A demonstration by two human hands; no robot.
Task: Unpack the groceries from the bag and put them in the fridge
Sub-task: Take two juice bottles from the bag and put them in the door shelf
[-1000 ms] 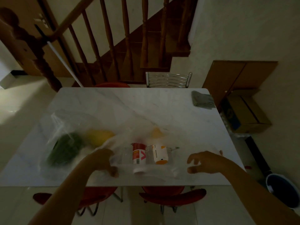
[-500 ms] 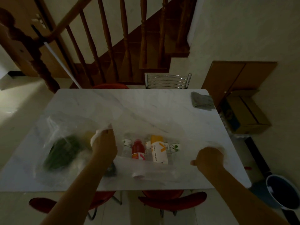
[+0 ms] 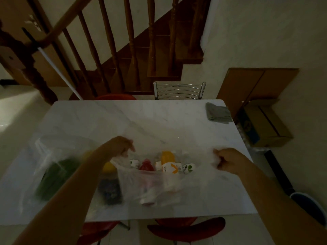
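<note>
A home dining area: wooden staircase balusters (image 3: 131, 43), marble-topped bench (image 3: 123, 121), red-seated chairs (image 3: 187, 230), and a cardboard box (image 3: 265, 124) on tiled floor.

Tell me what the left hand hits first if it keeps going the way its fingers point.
The left hand points right and slightly down, gripping the clear bag. Going on, it would likely meet the white-capped bottle first, then the red bottle; depth is unclear.
</note>
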